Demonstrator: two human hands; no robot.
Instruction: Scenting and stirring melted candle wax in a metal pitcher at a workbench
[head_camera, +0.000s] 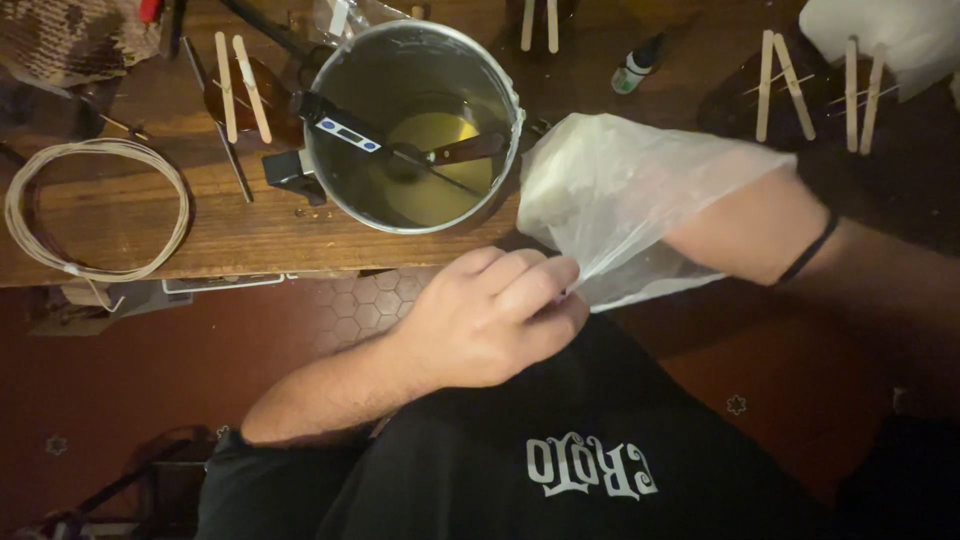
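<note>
Clearly the work centres on a translucent white plastic bag (610, 190), held open just off the near edge of a worn brown wooden table (240, 230). The left hand (490, 315) pinches the bag's lower rim between thumb and curled fingers, a narrow, closed grip on the film. The right hand is buried inside the bag past the wrist, so only its forearm with a thin black wristband (812, 250) shows; whether that hand is closed on anything cannot be told through the plastic. A pale mass seems to fill the bag's far end, away from the pinch.

Just beyond the pinching hand, a round silvery metal pot (415, 125) stands on the table, holding a shallow pool of yellowish liquid (435, 155). A black probe thermometer with a small screen (345, 130) leans across its rim, and a dark-handled tool lies inside. Judging from this, the pot already holds melted material, while the bag's contents are not yet out.

Further off from the grip lie a coil of white cord (95, 210), paired pale wooden sticks (240, 85) and a small dropper bottle (632, 70).
</note>
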